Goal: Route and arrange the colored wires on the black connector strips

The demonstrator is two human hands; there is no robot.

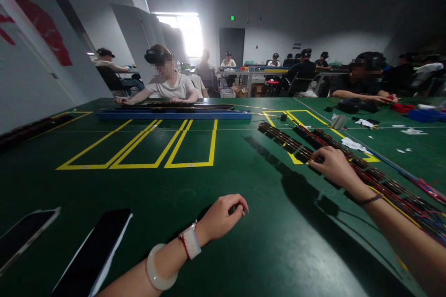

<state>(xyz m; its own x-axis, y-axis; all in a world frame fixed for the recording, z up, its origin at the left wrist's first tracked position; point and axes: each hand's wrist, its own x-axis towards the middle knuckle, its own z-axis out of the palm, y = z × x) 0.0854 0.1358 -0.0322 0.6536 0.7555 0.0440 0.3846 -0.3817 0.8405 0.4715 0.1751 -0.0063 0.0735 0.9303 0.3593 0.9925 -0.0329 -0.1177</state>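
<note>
My left hand (223,216) rests on the green table (244,255), its fingers curled inward with a gap between thumb and fingertips; nothing shows in it. At the right, my right hand (331,163) is closed on a long dark strip (284,139) made of several black blocks joined in a row. The strip's far end points toward the table's back, lifted a little, with its shadow on the table below. Beside it, further right, lie more dark strips (322,137) with red and blue wires (423,185) at their near end. My right fingertips are partly hidden behind the hand.
Two phones (95,250) (28,229) lie at the near left. Yellow tape outlines (135,165) mark the table. Across it, a person (174,84) sits behind a blue tray (174,115); another person (362,79) sits at the right, near white scraps (353,144).
</note>
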